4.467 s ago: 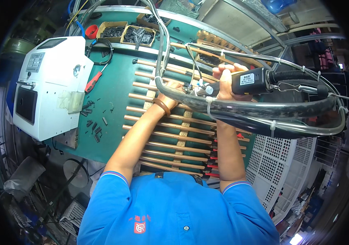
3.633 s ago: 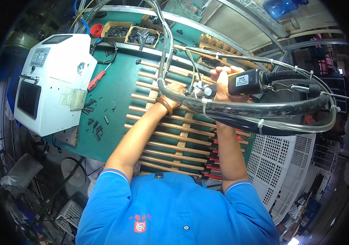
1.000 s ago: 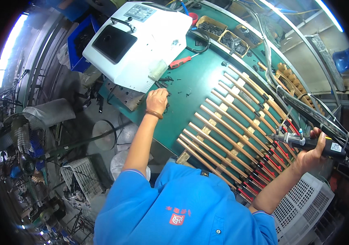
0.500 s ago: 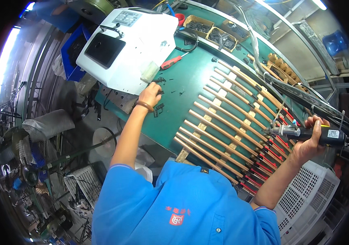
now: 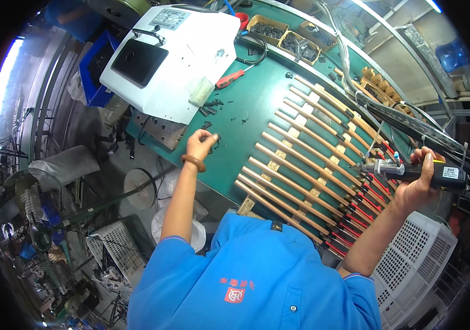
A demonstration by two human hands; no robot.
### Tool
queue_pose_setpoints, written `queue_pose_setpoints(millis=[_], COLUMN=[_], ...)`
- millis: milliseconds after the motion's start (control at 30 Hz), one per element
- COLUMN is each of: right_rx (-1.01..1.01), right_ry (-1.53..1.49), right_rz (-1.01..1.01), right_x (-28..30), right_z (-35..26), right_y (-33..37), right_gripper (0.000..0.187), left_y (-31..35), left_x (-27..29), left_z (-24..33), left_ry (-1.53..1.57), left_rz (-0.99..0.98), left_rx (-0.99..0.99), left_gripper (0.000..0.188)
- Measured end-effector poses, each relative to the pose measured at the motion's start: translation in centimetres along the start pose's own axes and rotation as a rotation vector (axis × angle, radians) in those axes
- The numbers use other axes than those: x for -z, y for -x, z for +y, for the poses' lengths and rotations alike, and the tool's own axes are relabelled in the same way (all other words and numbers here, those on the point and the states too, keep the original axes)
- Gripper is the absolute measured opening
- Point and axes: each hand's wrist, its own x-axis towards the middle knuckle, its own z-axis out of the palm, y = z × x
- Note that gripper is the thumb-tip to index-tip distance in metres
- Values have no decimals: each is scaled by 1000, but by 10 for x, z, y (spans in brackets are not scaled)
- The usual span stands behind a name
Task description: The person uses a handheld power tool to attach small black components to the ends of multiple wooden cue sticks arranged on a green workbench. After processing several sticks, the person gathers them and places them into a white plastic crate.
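There's the black cylindrical power tool [image 5: 411, 172], silver nose poised at the slim copper-coloured rods [image 5: 295, 143], the right hand [image 5: 416, 189] wrapped round it! Across the flat green tabletop [image 5: 251, 107], the left hand [image 5: 200, 145] bunches its fingers beside small black pieces [image 5: 208, 110], any grip impossible to tell, near the white boxy machine [image 5: 185, 69].

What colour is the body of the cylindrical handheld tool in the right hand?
Black; the tool body shows in the head view.

I count two hands [image 5: 419, 179], one power driver [image 5: 447, 179], one screwdriver [image 5: 229, 79], one white machine [image 5: 185, 47], one cup [image 5: 242, 21], three boxes [image 5: 263, 38], and ten-ish rods [image 5: 280, 213].
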Motion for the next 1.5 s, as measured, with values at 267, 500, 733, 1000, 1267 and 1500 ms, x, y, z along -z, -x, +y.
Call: queue_pose_setpoints(millis=[267,500,733,1000,1267,1500], right_rx=[7,-5,25,13,54,96], right_ry=[-57,-105,-89,-109,-166,-209], right_rz=[-32,4,25,-6,-16,13], right_x=[1,14,10,9,1,-11], right_z=[-3,4,9,24,29,25], right_y=[2,-4,-20,-28,-23,-19], right_gripper=[20,24,18,26,30,21], left_y=[-6,12,43,57,45,43], left_x=[5,0,-107,-215,-238,-246], left_z=[18,93,162,199,203,196], left_ry=[-518,915,711,264,-274,-131], left_rz=[-36,-516,-698,-618,-513,-499], left_rx=[-302,242,190,-503,-875,-725], left_gripper=[19,18,27,15,15,16])
